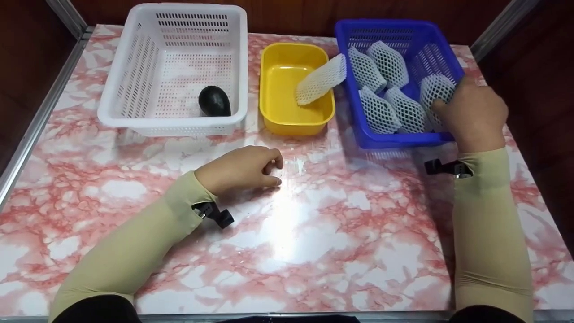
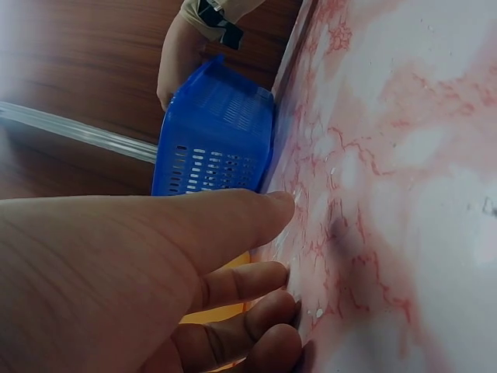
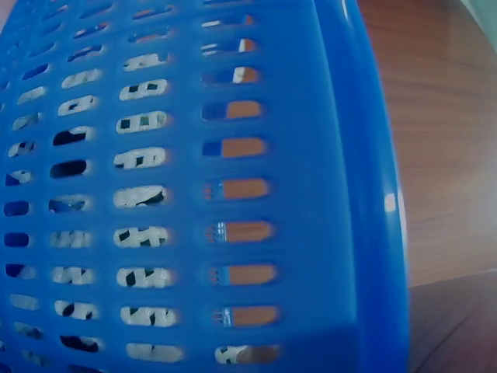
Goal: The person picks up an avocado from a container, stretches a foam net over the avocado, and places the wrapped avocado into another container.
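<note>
In the head view my right hand (image 1: 479, 112) is at the right side of the blue basket (image 1: 406, 139). It grips an avocado in a white foam net (image 1: 436, 89), thumb against the net; the other fingers are mostly hidden. Several more netted avocados (image 1: 389, 65) lie inside that basket. Basket slats (image 3: 303, 233) fill the right wrist view, with white netting showing through. My left hand (image 1: 240, 168) hovers low over the table before the yellow tub, fingers loosely bent and nothing between them. A bare dark avocado (image 1: 214, 101) lies in the white basket (image 1: 172, 122).
The yellow tub (image 1: 278, 78) stands between the two baskets. An empty foam net sleeve (image 1: 320, 80) leans in it, reaching over its right rim toward the blue basket. Behind the red-and-white table (image 1: 314, 278) rises a dark wooden panel (image 1: 291, 18).
</note>
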`<state>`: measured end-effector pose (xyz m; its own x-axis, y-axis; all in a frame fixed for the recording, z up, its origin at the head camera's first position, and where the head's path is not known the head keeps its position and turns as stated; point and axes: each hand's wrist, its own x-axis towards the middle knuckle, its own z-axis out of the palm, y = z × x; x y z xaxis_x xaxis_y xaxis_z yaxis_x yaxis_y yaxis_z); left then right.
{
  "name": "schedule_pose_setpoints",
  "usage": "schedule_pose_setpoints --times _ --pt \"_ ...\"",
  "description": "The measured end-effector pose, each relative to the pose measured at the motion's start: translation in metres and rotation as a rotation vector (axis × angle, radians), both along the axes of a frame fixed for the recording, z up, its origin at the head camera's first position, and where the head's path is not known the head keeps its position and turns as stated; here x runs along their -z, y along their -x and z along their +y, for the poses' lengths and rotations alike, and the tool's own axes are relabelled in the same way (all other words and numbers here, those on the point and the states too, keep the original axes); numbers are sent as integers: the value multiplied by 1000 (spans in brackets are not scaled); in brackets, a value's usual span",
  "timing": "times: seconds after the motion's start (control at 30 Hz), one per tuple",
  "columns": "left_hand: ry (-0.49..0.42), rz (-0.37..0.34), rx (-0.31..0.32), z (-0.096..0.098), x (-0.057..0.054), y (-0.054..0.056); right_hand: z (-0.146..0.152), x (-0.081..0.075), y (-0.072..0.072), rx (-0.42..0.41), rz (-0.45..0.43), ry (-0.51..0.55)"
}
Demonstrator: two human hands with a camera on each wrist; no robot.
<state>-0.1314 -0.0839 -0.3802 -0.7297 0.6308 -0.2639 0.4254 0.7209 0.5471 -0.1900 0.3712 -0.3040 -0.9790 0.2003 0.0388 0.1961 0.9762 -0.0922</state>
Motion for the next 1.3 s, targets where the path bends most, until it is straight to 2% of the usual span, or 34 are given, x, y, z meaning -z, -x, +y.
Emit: schedule_pose_setpoints --times 0.33,0.67,0.8,0.9,1.0,1.1,1.23,1.3 --pt "-3 8 -1 1 0 0 -2 1 1 -14 -41 -47" --pt "7 11 -5 0 2 0 -5 2 -1 -21 -14 -29" --pt "14 4 -12 1 1 0 -16 -3 -7 -23 38 -23" --pt "17 6 -10 1 1 1 -32 -7 -15 -34 137 -12" --pt "18 9 -8 1 1 1 -51 -10 -26 -80 259 14" --pt "16 6 -11 1 0 0 -71 -12 -36 -174 362 60" --pt "11 5 -11 2 -1 -1 -94 -13 -49 -333 434 123" --pt "8 9 -10 2 -1 -1 -105 -14 -56 -397 437 154"
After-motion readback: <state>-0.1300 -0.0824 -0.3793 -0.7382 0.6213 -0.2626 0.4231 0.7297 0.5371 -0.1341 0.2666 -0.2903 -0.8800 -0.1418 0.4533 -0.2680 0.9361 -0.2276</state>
